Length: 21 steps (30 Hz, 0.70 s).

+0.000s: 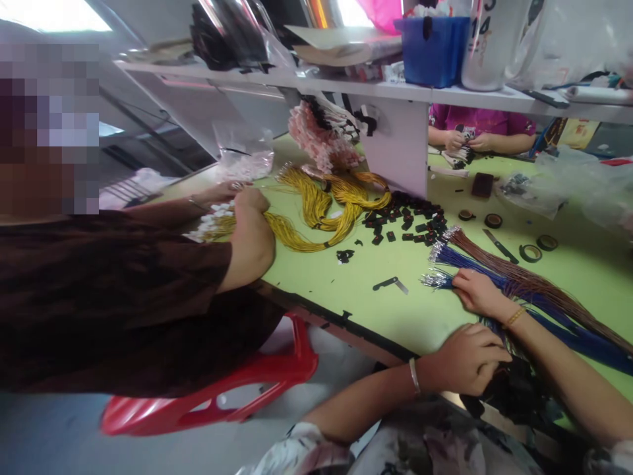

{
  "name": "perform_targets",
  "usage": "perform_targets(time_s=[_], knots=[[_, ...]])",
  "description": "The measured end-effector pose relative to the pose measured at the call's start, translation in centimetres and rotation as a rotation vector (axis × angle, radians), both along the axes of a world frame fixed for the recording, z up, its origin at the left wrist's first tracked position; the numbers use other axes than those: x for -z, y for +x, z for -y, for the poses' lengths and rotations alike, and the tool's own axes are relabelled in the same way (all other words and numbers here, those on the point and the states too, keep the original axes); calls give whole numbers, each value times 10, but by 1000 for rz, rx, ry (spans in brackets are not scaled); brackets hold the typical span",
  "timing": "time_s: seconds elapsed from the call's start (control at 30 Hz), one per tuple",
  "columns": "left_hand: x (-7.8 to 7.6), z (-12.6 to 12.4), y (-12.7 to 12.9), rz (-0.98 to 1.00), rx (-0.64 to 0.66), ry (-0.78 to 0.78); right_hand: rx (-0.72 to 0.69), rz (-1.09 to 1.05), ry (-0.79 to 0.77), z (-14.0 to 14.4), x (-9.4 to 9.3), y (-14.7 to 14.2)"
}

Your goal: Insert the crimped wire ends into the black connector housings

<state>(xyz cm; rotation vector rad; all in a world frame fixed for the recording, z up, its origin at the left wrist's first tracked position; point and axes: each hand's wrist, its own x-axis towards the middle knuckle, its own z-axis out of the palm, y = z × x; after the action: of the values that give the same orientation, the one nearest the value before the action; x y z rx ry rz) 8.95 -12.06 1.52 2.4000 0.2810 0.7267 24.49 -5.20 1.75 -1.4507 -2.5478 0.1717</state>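
Note:
My right hand (476, 294), a gold bracelet on its wrist, lies on a bundle of blue wires (568, 330) on the green table (356, 277). Its fingers curl over the wires just behind their silver terminal ends (435, 280). Brown wires (524, 280) run alongside the blue ones. My left hand (465, 359), wearing a silver bracelet, is closed at the table's near edge, on the dark end of the same wire bundle (519, 386).
A co-worker in a brown top at the left handles yellow wires (316, 211). Black connectors (405, 221) are scattered mid-table, and tape rolls (530, 253) lie right. There is a red stool (237, 389), a white shelf post (398, 148), and another person's hands (462, 140) behind.

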Motion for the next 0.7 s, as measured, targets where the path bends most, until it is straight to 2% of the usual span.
perform_targets(time_s=[0.07,0.13,0.23,0.27,0.37,0.47,0.57,0.7], knots=[[-6,-15,-8,88,-71,-41,17,-93,-16,-1,1,4],[-11,-45,-24,146,-254,-92,41,-147,-41,-1,1,5],[-11,-120,-64,132,-821,-172,78,-171,-71,0,1,4],[-9,-149,-78,82,-956,-168,96,-177,-78,0,1,3],[4,-230,-113,-134,-1160,-102,141,-190,-90,1,3,2],[18,-281,-125,-332,-1198,-87,172,-209,-78,2,7,1],[31,-291,-117,-410,-1221,-81,178,-219,-67,3,9,0],[43,-260,-105,-395,-1170,17,197,-226,-76,4,9,-2]])
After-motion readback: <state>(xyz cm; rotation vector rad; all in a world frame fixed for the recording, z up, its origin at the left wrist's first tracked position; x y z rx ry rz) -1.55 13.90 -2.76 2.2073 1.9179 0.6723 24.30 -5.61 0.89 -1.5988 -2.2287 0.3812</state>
